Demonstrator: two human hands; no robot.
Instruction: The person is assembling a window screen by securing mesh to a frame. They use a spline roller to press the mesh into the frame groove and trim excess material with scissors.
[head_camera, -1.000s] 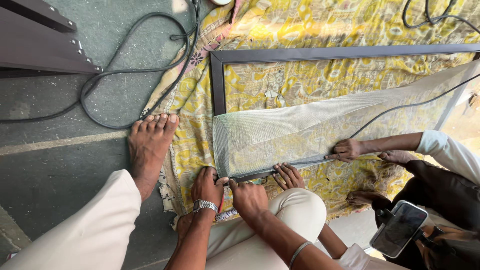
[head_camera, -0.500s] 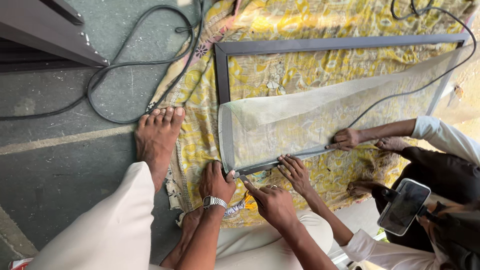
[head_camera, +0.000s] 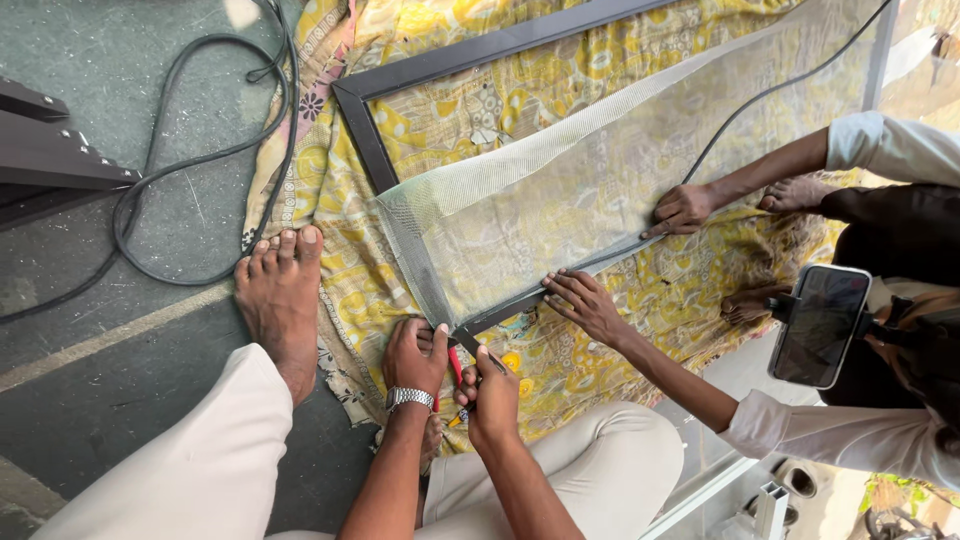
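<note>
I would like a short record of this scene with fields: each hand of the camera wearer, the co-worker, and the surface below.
left hand: presses the corner of the dark rectangular metal frame, wears a silver wristwatch
right hand: grips a red-handled tool at that corner
mesh: white translucent net sheet lies over the frame
co-worker's hands: press the frame's near edge
surface: yellow patterned cloth on grey floor

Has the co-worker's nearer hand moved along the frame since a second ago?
Yes. The co-worker's nearer hand was close beside the person's right hand at the frame corner; now it lies farther along the bottom rail, away from the corner.
</note>
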